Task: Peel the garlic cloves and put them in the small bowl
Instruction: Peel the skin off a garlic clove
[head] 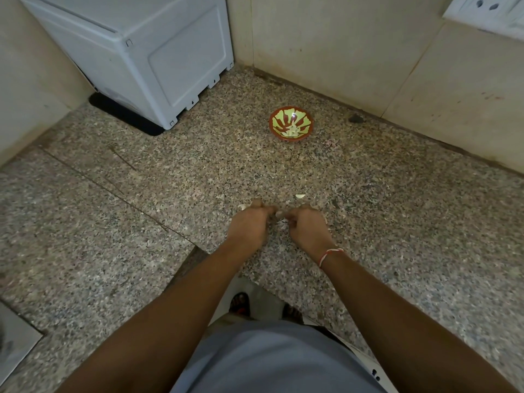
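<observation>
Where the speckled table meets the wall, a white appliance is set left of the small bowl. Peeled cloves are held in that bowl. Well in front of the bowl, a garlic clove is pinched between left hand and right hand, both grips curled. Peel scraps lie just beyond them.

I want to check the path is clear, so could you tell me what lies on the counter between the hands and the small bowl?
In the head view, mostly bare granite counter; one garlic skin scrap lies near the hands, short of the small bowl.
</observation>
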